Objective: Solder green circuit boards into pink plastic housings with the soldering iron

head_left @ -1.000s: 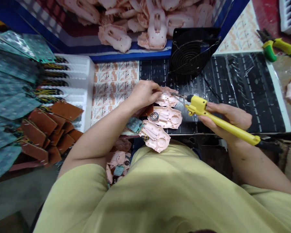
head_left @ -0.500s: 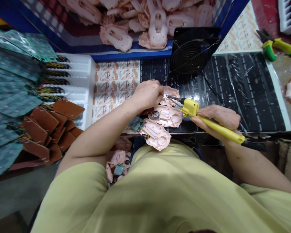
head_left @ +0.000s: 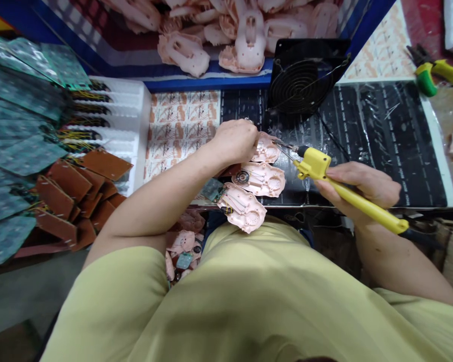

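Note:
My right hand (head_left: 366,186) is wrapped round a yellow soldering iron (head_left: 317,163), its thin metal tip pointing left. That tip is by the right edge of the farthest pink plastic shell (head_left: 268,147). My left hand (head_left: 238,141) is closed at the left side of the same shell; whatever its fingers pinch is hidden. Nearer to me lies a second pink shell (head_left: 262,180) with a round speaker and wires in it. A third pink shell (head_left: 245,208), wired to a small circuit board (head_left: 212,190), overlaps the table's front edge.
A blue crate (head_left: 211,83) of pink shells stands at the back, with a black fan (head_left: 302,83) before it. Green and brown circuit boards (head_left: 105,165) lie on a white foam tray (head_left: 136,115) at left. Yellow-green pliers (head_left: 438,73) lie at far right.
My right hand has drawn the soldering iron to the right, away from my left hand. My left hand has shifted slightly up and right.

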The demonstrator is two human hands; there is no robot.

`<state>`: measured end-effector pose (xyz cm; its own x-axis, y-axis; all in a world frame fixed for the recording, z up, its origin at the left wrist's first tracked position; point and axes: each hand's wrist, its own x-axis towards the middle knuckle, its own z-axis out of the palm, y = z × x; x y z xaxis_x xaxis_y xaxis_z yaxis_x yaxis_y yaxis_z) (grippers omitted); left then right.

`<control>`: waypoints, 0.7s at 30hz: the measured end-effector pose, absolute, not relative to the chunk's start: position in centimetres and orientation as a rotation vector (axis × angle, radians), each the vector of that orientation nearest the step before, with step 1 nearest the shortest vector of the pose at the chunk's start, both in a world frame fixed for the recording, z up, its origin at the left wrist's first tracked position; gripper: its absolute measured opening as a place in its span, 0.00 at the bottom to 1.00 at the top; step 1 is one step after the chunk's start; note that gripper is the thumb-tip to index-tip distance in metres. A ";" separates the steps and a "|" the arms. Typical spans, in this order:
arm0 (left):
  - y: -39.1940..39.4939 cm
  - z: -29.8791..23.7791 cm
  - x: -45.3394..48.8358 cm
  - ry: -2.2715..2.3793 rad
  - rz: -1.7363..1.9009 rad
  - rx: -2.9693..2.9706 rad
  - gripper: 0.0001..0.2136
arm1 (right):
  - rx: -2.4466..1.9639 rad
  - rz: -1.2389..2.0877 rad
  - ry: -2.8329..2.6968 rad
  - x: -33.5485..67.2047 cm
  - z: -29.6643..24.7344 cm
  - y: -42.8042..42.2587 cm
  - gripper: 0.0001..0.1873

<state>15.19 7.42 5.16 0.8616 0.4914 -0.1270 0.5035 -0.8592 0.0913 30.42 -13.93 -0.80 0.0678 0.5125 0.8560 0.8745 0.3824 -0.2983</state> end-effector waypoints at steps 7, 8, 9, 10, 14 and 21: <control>7.4 5.2 15.1 0.768 -0.142 2.924 0.09 | -1.542 -0.555 -1.481 30.1 -1.8 -14.7 0.25; 7.4 5.1 15.1 0.764 -0.133 2.923 0.09 | -1.555 -0.561 -1.465 30.1 -2.0 -14.9 0.26; 7.5 5.0 15.0 0.762 -0.128 2.919 0.09 | -1.553 -0.569 -1.456 30.1 -2.1 -15.0 0.28; 7.6 4.9 15.0 0.760 -0.120 2.914 0.09 | -1.540 -0.586 -1.449 30.1 -2.2 -15.2 0.29; 7.5 4.6 15.0 0.747 -0.079 2.911 0.09 | -1.472 -0.579 -1.456 29.5 -1.9 -15.4 0.31; 8.3 5.3 12.4 0.742 0.091 2.887 0.19 | -1.473 -0.393 -1.726 28.2 -2.0 -14.5 0.14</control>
<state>12.45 8.34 5.35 0.8751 0.4835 0.0196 0.4738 -0.8644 0.1684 28.16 -14.49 -2.04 0.0139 0.6731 0.7395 0.9268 0.2689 -0.2621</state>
